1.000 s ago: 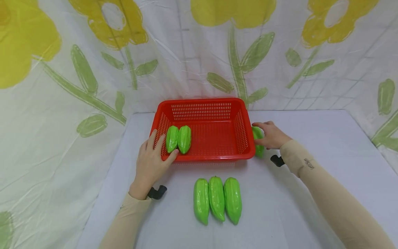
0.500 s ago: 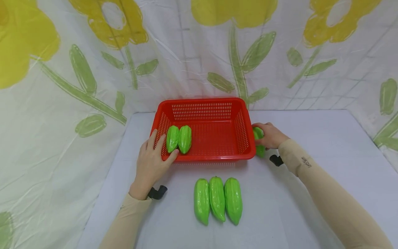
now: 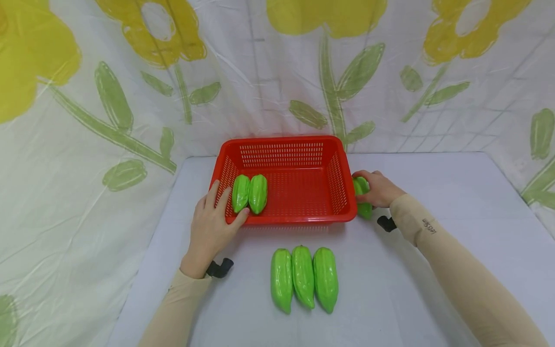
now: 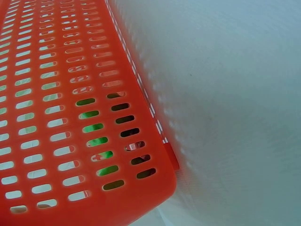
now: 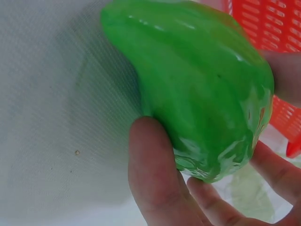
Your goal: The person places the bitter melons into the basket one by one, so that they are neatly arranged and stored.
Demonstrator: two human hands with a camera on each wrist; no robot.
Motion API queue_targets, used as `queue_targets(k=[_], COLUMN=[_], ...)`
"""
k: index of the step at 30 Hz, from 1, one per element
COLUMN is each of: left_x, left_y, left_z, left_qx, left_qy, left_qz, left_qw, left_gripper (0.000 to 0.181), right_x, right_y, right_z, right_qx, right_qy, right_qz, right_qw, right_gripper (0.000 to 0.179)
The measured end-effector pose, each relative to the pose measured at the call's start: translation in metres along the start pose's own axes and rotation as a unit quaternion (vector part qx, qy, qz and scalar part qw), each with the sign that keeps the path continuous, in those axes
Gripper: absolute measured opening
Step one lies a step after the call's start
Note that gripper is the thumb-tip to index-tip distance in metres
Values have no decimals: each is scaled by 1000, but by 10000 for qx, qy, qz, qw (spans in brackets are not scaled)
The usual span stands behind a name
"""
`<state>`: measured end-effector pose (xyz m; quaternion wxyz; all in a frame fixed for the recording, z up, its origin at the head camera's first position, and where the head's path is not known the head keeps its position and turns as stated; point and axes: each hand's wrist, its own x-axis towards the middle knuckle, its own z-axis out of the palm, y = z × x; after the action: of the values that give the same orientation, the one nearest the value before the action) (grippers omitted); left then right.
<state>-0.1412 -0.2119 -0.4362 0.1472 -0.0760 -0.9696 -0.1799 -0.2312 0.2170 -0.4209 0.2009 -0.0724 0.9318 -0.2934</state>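
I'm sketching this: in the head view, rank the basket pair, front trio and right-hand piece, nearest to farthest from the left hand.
1. Green pair, inside the red basket, left.
2. Green trio, on the table, in front.
3. Green piece, in the right hand, right of the basket.

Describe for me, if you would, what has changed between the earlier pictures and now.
The right hand has closed in on the green vegetable beside the red basket and now grips it; that vegetable seems to have shifted slightly right, away from the basket. The left hand stays on the basket's near left corner, and the two vegetables inside and three in front stay put.
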Motion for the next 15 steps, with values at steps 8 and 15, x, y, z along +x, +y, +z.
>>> queue_targets(k=[8, 15], left_x=[0, 0], left_y=[0, 1], left_z=[1, 0], left_qx=[-24, -34], left_qy=[31, -12], left_qz=[-19, -36], left_qw=[10000, 10000], left_gripper=[79, 78], right_x=[-1, 0], right_y=[0, 1], right_z=[1, 1], right_qx=[12, 56], right_qy=[38, 48], right_qz=[-10, 6], right_qw=[10000, 10000], right_gripper=[71, 68])
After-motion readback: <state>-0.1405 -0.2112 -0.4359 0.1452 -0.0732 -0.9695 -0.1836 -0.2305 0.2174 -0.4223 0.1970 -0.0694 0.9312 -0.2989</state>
